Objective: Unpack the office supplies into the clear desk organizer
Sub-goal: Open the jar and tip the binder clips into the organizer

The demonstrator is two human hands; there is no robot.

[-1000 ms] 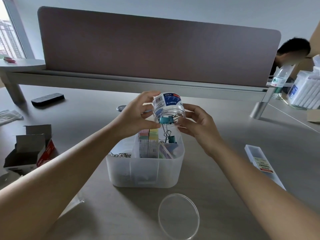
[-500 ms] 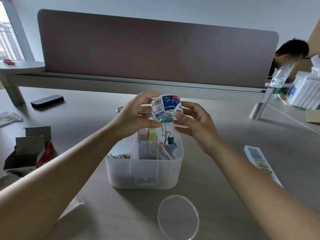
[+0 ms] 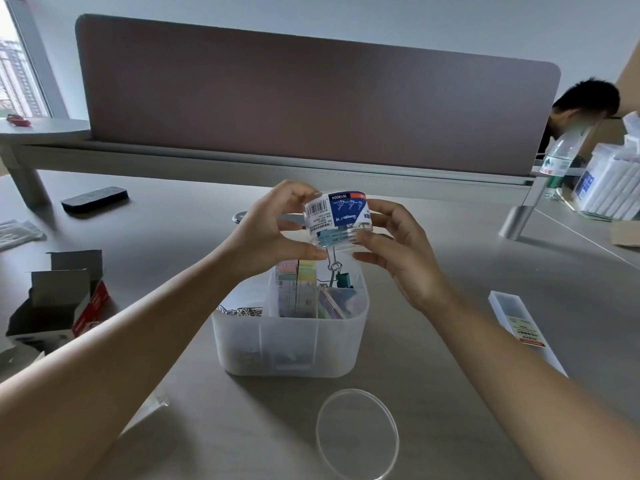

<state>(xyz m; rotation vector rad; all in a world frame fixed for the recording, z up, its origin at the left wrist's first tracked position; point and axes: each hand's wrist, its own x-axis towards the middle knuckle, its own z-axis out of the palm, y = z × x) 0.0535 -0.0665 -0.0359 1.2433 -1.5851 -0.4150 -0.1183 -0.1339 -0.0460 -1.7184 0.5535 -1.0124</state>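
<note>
Binder-clip jar point(image 3: 337, 220): held upside down directly above the clear desk organizer point(image 3: 291, 341), mouth down, label inverted; lower and closer to the organizer than a second ago.
Change: teal binder clip point(image 3: 344, 279) dangling by linked wire handles from the jar mouth, now reaching the organizer's rear right compartment; other clips bunched at the mouth, not yet dropped.
Meaning: contents judged tangled and jammed; emptying under way, probably needing a shake.
Hands: left hand point(image 3: 273, 233) and right hand point(image 3: 398, 251) both grasping the jar's sides, fingers curled round it.
Organizer contents: paper clips point(image 3: 240, 310) in the left compartment, sticky-note pads point(image 3: 298, 285) upright in the middle.
Surroundings: round clear lid point(image 3: 358, 434) lying on the surface in front of the organizer; opened cardboard box point(image 3: 59, 299) to the organizer's left; long clear case point(image 3: 523, 323) to its right; black eraser block point(image 3: 94, 199) behind and left.
Obstacle: upright pads crowding the compartment beneath the jar.
</note>
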